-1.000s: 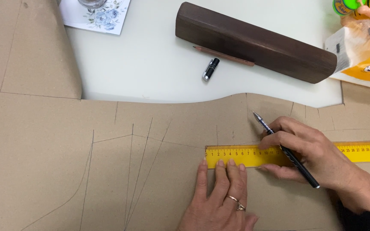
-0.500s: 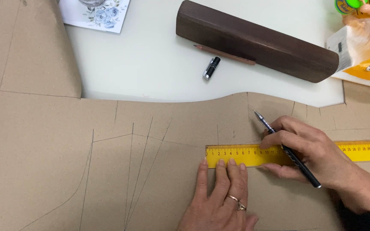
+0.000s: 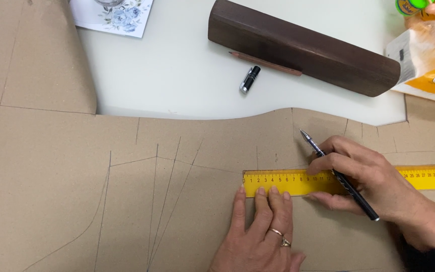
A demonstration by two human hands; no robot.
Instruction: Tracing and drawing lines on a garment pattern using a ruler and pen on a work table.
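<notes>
Brown pattern paper [image 3: 51, 201] | yellow ruler [image 3: 288, 182] lies left-right | left hand [image 3: 260, 234] flat on it | right hand [image 3: 378, 194] grips pen [image 3: 338, 176], tip up-left

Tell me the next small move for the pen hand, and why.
Probably lower the pen tip to the brown paper at the yellow ruler's top edge: the left hand pins the ruler flat, while the right hand holds the pen tip raised beyond it.

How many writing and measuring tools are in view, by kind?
Pens: 1, the black pen in the right hand.
Pencils: 1, the brown pencil beside the dark wooden block.
Rulers: 1, the yellow ruler pressed onto the brown pattern paper by the left hand.
Caps: 1, the black-and-silver cap.
Total: 4
</notes>
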